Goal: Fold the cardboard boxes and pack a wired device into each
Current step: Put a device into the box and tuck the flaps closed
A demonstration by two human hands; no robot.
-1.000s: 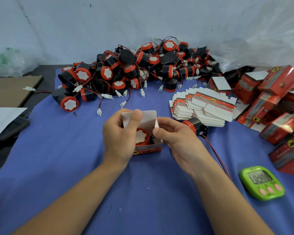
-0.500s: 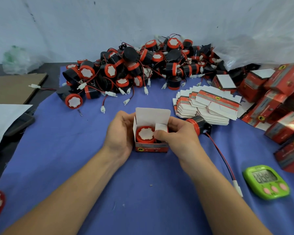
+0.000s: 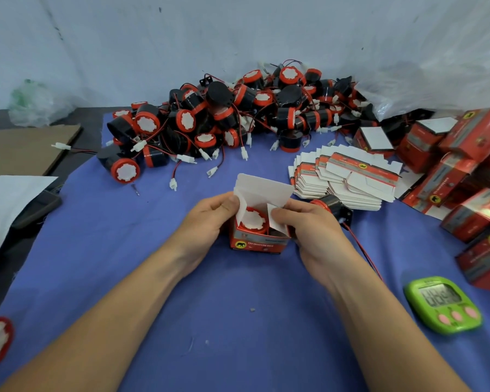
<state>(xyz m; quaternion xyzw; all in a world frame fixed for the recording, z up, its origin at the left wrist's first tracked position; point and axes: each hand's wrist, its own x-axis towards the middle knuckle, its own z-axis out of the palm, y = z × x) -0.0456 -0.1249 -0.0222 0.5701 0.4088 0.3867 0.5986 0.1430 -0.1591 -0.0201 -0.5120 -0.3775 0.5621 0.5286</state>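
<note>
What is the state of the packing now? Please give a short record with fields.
box: upright on the blue cloth, top lid open, side flaps partly folded in
device: inside the box, red and white face up
left hand: holds the box, thumb on left flap
right hand: holds the box, thumb on right flap
flat boxes: stacked beyond the right hand
loose devices: piled at the far side
timer: green, near right

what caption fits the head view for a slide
Left hand and right hand pinch the side flaps of a red box over a wired device, flat blanks stacked nearby.
</note>
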